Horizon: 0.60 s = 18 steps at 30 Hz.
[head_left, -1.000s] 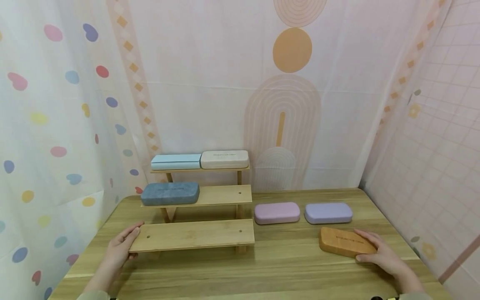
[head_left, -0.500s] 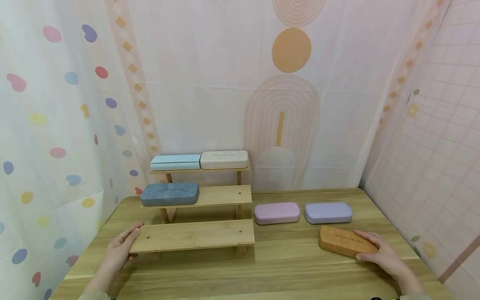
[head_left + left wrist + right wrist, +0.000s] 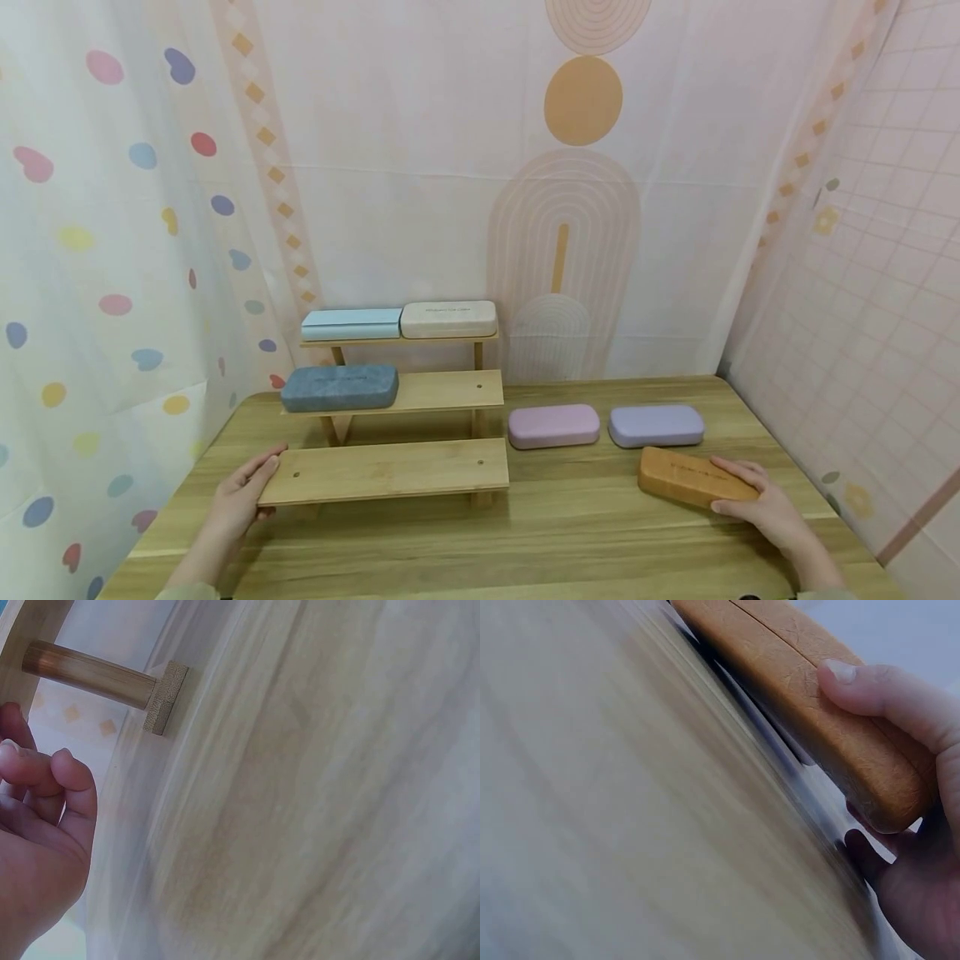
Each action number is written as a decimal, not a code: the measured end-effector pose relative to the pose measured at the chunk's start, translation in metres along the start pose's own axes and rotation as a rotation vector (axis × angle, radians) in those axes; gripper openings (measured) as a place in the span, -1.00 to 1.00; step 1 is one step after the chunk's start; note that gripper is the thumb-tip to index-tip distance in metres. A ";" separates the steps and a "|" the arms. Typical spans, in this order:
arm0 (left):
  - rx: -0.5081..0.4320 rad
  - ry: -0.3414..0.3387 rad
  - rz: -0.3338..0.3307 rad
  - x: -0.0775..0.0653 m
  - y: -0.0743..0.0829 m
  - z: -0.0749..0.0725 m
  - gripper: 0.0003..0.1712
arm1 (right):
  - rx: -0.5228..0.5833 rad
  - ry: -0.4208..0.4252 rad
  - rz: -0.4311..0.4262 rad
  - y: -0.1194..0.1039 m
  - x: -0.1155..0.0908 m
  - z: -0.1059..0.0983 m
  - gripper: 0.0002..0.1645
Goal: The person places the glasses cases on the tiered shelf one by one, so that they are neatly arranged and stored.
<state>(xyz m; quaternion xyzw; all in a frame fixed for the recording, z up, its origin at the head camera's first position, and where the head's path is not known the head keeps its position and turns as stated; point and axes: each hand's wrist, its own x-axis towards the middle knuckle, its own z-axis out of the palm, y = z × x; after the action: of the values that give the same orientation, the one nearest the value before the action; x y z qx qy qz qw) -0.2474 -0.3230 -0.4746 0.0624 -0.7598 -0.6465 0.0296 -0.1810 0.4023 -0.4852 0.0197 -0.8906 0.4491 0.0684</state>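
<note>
At the left end of the lowest shelf of a three-tier wooden display stand [image 3: 386, 472], my left hand [image 3: 238, 502] pinches the board, thumb on top. In the left wrist view that hand's curled fingers [image 3: 75, 776] sit near one of the stand's round legs [image 3: 90, 673]. My right hand [image 3: 776, 510] grips the right end of an orange-brown glasses case [image 3: 686, 477], its thumb [image 3: 874, 686] along the near side. A gap shows between the case and the table in the right wrist view. Lettering marks the case's top.
A light blue case [image 3: 351, 325] and a cream case [image 3: 450, 320] fill the top shelf. A grey-blue case [image 3: 341, 388] lies on the middle shelf's left half. Pink [image 3: 553, 427] and lavender [image 3: 656, 427] cases lie on the wooden table [image 3: 570, 542], right of the stand.
The orange-brown case has risen slightly and tipped a little in my right hand. My left hand and the stand have stayed put.
</note>
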 end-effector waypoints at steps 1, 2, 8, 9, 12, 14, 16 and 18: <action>0.000 -0.002 -0.002 0.000 0.000 0.001 -0.58 | -0.001 0.006 0.008 0.000 0.000 -0.001 -0.14; -0.002 -0.003 0.000 0.000 0.001 0.002 -0.58 | 0.001 0.012 0.013 0.000 0.000 -0.001 -0.14; -0.007 -0.012 -0.002 0.003 0.003 0.005 -0.60 | -0.009 0.058 0.020 -0.001 0.000 -0.005 -0.14; -0.007 -0.015 -0.001 0.003 0.003 0.005 -0.62 | -0.011 0.064 0.018 -0.001 0.000 -0.005 -0.14; -0.019 -0.021 0.007 0.004 0.002 0.004 -0.68 | -0.049 0.086 -0.013 -0.005 0.002 -0.004 -0.15; -0.028 -0.023 0.017 0.004 0.001 0.003 -0.73 | -0.065 0.088 -0.043 -0.009 0.003 -0.003 -0.17; -0.039 -0.022 0.019 0.004 -0.001 0.001 -0.77 | -0.084 0.094 -0.072 -0.013 0.004 -0.002 -0.19; -0.048 -0.020 0.020 0.003 -0.002 0.000 -0.79 | -0.087 0.099 -0.095 -0.016 0.004 -0.002 -0.20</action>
<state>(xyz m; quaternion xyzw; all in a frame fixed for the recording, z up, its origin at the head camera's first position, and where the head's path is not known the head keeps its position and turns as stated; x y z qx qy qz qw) -0.2507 -0.3238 -0.4767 0.0476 -0.7448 -0.6649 0.0302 -0.1833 0.3942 -0.4707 0.0367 -0.9028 0.4067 0.1346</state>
